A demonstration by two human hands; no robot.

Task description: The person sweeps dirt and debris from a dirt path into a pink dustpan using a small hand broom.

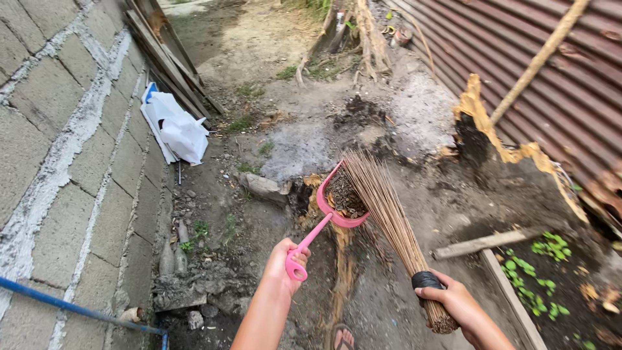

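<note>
My left hand grips the handle of a pink dustpan, which is raised off the ground and holds dark dirt and debris. My right hand holds a stick broom at its black-bound base, bristles fanned up beside and over the pan's right edge. Beneath the pan lies a pile of dirt and dry leaves on the bare ground. A foot in a sandal shows at the bottom edge.
A grey block wall runs along the left with white bags and planks leaning on it. A rusty corrugated metal fence stands right. A blue pipe, wooden boards and small green plants lie nearby.
</note>
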